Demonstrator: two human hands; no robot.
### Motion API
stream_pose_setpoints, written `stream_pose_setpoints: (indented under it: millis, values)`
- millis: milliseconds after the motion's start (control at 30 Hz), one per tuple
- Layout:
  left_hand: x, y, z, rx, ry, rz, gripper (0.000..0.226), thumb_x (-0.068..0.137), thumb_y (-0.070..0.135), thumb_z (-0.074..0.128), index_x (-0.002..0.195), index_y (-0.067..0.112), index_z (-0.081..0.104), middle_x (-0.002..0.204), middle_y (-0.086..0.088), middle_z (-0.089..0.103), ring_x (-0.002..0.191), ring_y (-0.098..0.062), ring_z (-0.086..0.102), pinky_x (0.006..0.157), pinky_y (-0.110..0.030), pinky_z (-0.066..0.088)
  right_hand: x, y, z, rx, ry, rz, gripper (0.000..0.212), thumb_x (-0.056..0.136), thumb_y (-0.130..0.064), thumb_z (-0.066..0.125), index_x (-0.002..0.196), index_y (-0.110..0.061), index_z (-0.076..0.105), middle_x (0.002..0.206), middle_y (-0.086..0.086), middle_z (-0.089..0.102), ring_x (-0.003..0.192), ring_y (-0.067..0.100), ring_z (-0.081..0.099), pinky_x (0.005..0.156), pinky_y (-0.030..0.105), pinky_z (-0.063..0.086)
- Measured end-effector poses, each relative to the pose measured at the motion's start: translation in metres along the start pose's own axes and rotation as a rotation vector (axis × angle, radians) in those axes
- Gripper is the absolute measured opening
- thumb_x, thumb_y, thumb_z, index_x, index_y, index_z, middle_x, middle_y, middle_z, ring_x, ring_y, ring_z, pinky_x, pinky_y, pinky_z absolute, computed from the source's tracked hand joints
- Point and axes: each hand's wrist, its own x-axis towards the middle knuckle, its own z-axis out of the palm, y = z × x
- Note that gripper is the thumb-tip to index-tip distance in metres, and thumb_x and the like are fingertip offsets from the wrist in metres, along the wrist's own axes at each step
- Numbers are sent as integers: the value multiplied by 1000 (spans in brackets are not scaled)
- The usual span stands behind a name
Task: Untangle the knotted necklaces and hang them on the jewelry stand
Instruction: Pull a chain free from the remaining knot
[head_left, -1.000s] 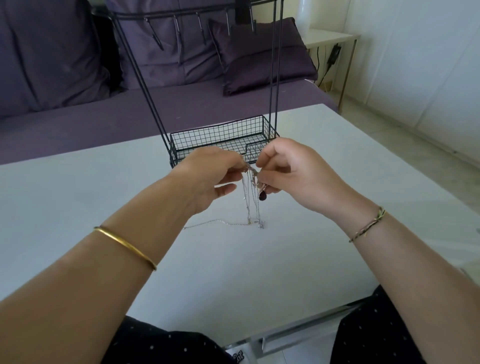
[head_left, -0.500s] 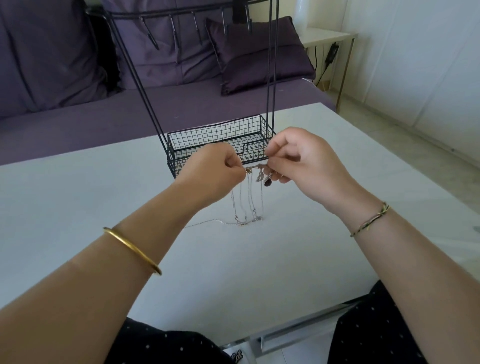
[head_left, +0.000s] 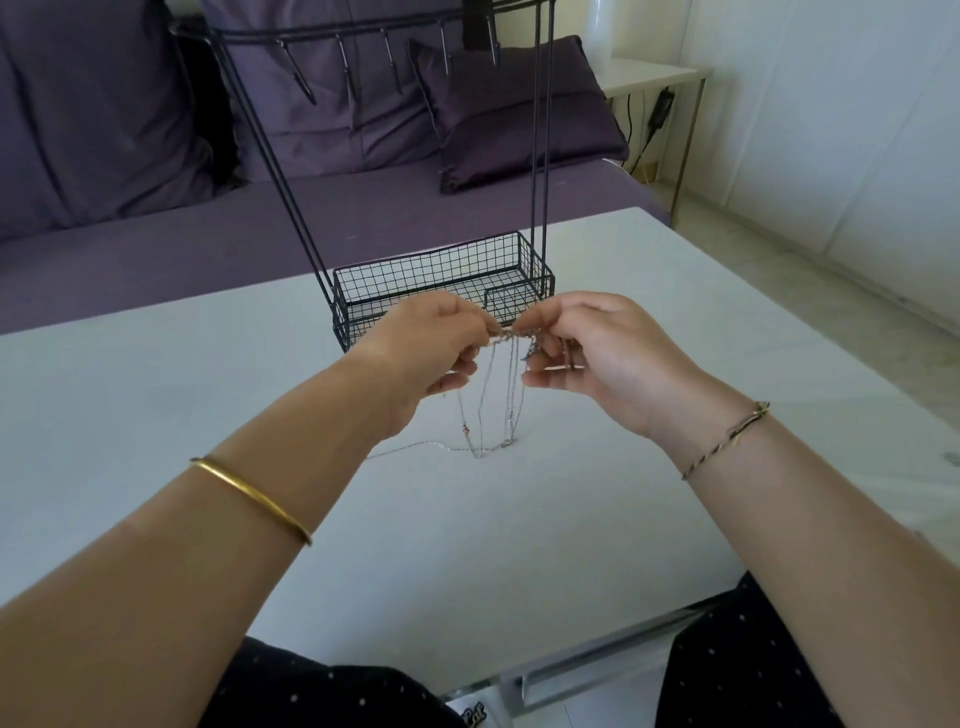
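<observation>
1. Above the middle of the table (head_left: 519, 561), just on the near side of the stand's basket, the left hand (head_left: 431, 353) and the right hand (head_left: 597, 358) are close together. Each one pinches the knotted top of the necklaces (head_left: 485, 415) between thumb and fingers, and the other fingers are curled.
2. From this pinch the thin chains hang down in several strands. Their low ends lie on the table, and one strand trails to the left on the surface.
3. On the far side of the hands is the jewelry stand (head_left: 426, 270). Its hooks (head_left: 343, 67) on the top bar carry nothing, and the wire basket seems to hold nothing either.
4. The task seems to be at an early stage: the chains are together in one bundle, no necklace is separated and none is hung. All the untangling and all the hanging are probably left to do.
5. The table is pale, smooth and a little glossy. Beyond its far edge there is a purple sofa (head_left: 130, 130) with a cushion (head_left: 509, 114). A small side table (head_left: 654, 78) is at the far right, next to light walls and a pale floor.
6. A gold bangle (head_left: 249, 493) is on the left wrist and a cord bracelet (head_left: 727, 439) on the right one.
</observation>
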Motion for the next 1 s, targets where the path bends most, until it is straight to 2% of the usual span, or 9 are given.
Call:
stream_pose_setpoints:
  millis: [67,133,233,400,500,633,800,933,1000]
  values:
    - [-1,-2,2,227,52,114,16,89,8,54,80,18,63,69,4,52,64,-12,46,65,-26,45,0,0,2,27,25,55,39,88,8,28,76,-5,63,56,3,40,48,14,43,49,28,53]
    - [-1,-4,3,459,119,227,11,88,13,56,84,20,63,69,8,52,58,-9,45,52,-21,37,2,0,3,4,44,71,40,88,6,26,75,-5,62,50,-1,36,44,13,32,40,21,36]
    - [0,-4,1,710,210,310,10,85,15,55,81,23,60,74,9,56,67,-14,52,54,-25,39,3,-2,3,2,38,77,34,91,1,31,78,-6,62,44,-7,32,43,10,22,39,19,20]
    - [5,-5,0,887,330,349,10,82,15,49,77,20,56,87,1,61,93,-23,52,71,-34,44,0,0,1,-369,-4,-47,8,89,-13,60,82,-11,62,59,-3,39,53,13,36,45,21,34]
    - [7,-8,-4,842,280,280,13,84,13,48,75,21,54,91,0,61,91,-23,54,71,-34,45,0,1,-4,-460,52,-144,8,90,-15,61,84,-10,64,67,-1,48,61,16,42,55,28,37]
    - [9,-14,-9,671,197,181,10,88,11,50,83,15,58,88,3,61,73,-13,52,56,-26,40,1,2,-14,-424,80,-161,12,88,-12,63,76,-14,62,62,-6,45,55,10,39,55,25,35]
    - [13,-18,-11,695,200,185,18,85,4,51,75,20,52,82,7,57,71,-10,49,52,-25,34,4,4,-17,-445,118,-192,8,86,-10,65,78,-10,64,70,-6,56,60,8,46,56,24,39]
    - [18,-26,-15,652,115,119,20,83,0,53,77,18,52,91,0,69,81,-16,59,57,-28,42,7,4,-22,-403,154,-175,14,88,-7,60,74,-9,61,69,-1,61,55,11,44,49,23,35]
    - [18,-29,-18,626,54,82,18,83,0,57,79,18,55,90,-3,70,89,-19,64,74,-36,52,8,5,-23,-400,172,-173,21,90,-7,57,70,-13,57,67,-2,61,49,5,42,48,19,33]
